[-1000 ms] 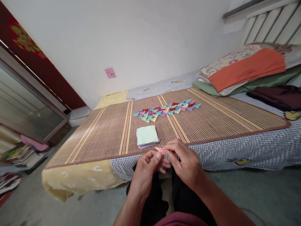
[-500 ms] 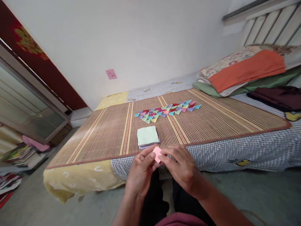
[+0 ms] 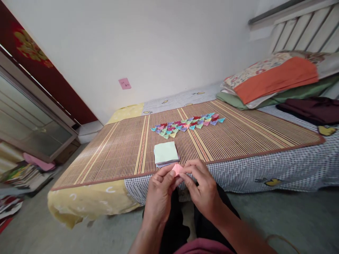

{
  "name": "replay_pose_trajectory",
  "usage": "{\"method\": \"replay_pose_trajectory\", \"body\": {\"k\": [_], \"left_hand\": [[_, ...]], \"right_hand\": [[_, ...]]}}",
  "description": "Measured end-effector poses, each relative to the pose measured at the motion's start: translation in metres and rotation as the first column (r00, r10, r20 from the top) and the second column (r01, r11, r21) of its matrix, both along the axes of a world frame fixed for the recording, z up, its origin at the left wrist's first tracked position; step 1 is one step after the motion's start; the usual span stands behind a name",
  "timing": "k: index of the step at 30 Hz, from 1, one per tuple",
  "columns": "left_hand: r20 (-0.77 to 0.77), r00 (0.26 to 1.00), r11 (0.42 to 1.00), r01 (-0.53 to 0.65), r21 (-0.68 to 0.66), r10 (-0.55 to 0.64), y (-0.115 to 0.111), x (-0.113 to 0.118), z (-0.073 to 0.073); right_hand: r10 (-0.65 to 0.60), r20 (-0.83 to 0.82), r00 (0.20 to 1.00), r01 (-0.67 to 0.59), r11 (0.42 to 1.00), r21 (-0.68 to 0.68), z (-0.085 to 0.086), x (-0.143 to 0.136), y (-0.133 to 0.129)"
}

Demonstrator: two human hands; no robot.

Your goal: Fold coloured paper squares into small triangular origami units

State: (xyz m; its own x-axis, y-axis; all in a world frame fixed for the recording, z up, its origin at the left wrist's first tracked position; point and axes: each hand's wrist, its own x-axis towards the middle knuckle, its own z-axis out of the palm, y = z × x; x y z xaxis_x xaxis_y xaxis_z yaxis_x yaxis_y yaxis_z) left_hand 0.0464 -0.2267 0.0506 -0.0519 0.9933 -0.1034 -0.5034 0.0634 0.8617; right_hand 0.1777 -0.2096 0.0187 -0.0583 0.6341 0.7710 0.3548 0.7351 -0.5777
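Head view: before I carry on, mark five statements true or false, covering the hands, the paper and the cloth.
1. The left hand and right hand both have fingers on the pink paper. True.
2. The square stack lies on the striped mat. True.
3. The top sheet of the stack is dark red. False: it is pale green.
4. The small folded pieces are nearer the hands than the stack is. False: they lie beyond it.
5. The orange cloth lies on the floor. False: it is in the pile at the right.
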Motion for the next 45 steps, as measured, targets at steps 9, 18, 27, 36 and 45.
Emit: {"method": "replay_pose_trajectory", "body": {"k": [9,18,27,36,45], "left_hand": [[-0.133,0.989,0.995,-0.047,0.083,0.057,-0.006,0.001,-0.003],[-0.229,0.967,0.986,-0.086,0.139,0.117,-0.006,0.004,-0.011],[-0.199,0.970,0.986,-0.121,0.113,0.142,-0.005,0.005,-0.015],[-0.020,0.979,0.979,-0.204,0.010,0.204,0.004,-0.002,-0.012],[-0.010,0.974,0.973,-0.227,0.042,0.228,0.008,-0.001,-0.015]], "right_hand": [[0.035,-0.068,0.997,-0.045,0.986,-0.160,0.007,-0.005,0.002],[0.038,-0.095,0.995,-0.057,0.977,-0.207,0.013,-0.007,0.001],[0.046,-0.086,0.995,-0.063,0.975,-0.212,0.011,-0.009,0.002],[0.101,-0.171,0.980,-0.150,0.940,-0.305,0.013,-0.005,0.006],[0.180,-0.167,0.970,-0.240,0.832,-0.501,0.015,-0.002,0.005]]}}
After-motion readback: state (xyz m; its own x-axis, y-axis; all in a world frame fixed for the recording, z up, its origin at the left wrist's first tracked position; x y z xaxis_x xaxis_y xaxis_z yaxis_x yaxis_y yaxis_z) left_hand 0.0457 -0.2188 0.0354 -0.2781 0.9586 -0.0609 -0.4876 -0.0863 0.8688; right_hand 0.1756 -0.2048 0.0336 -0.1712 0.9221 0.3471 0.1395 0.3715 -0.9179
